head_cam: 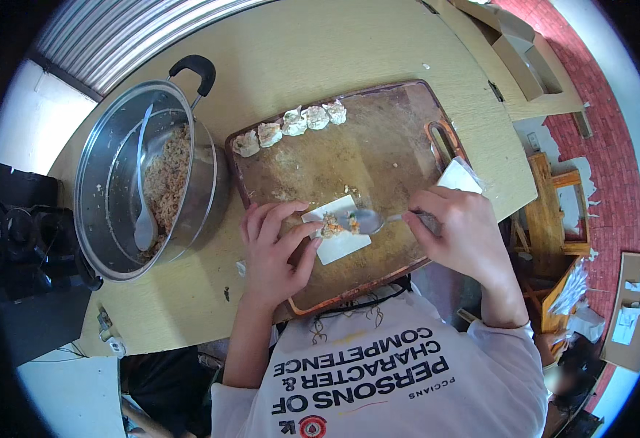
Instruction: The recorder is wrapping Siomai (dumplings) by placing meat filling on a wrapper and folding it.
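A square dumpling wrapper (342, 249) lies near the front edge of a worn cutting board (353, 148). Minced filling (331, 225) sits on the wrapper. My right hand (454, 230) holds a metal spoon (368, 222), its bowl over the filling. The fingers of my left hand (279, 249) are spread at the wrapper's left side, a fingertip by the filling. Several wrapped dumplings (294, 121) stand in a row along the board's far left edge. A stack of wrappers (460, 176) lies at the board's right edge, partly behind my right hand.
Left of the board, a large metal pot (216, 175) holds minced filling and a light-coloured spoon (145, 224). A black gas stove (30, 263) stands farther left. An open cardboard box (525, 60) is at the upper right. Part of another person (161, 388) shows at the lower left.
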`<state>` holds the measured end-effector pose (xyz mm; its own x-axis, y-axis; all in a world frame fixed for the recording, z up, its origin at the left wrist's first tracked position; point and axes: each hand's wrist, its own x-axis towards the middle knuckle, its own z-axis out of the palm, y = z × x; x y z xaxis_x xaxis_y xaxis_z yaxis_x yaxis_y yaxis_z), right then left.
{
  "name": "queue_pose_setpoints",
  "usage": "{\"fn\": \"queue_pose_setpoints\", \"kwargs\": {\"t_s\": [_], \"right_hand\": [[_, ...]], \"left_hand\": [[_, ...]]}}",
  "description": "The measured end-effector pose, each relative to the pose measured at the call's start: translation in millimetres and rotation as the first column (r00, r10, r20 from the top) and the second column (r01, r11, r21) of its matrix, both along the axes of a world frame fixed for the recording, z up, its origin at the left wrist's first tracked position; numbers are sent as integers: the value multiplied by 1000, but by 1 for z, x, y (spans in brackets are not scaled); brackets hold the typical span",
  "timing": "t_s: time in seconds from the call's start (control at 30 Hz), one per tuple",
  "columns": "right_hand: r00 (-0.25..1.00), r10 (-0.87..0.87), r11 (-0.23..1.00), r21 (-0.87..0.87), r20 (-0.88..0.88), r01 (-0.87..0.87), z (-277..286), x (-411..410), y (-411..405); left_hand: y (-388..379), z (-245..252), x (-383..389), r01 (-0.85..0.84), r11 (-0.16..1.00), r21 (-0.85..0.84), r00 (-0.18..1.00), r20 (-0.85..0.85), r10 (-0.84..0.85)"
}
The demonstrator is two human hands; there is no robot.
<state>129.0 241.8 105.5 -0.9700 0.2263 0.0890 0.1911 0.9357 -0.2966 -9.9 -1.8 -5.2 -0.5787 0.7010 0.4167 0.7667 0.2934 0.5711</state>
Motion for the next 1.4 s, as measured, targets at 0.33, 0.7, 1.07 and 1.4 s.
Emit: {"fn": "queue_pose_setpoints", "kwargs": {"t_s": [0.33,0.7,1.07,1.4], "right_hand": [[998,59,997,51,23,-60,9,0,-5],[993,118,991,60,27,-119,8,4,-12],[994,112,991,72,-16,-110,13,8,-13],[990,140,986,87,-11,-139,3,7,-13]], "left_hand": [[1,2,1,-3,1000,-14,1000,17,3],[1,0,0,-1,1000,-5,1000,-14,1],[1,-1,0,-6,1000,25,1000,-10,6],[1,2,0,-29,999,20,999,-29,29]]}}
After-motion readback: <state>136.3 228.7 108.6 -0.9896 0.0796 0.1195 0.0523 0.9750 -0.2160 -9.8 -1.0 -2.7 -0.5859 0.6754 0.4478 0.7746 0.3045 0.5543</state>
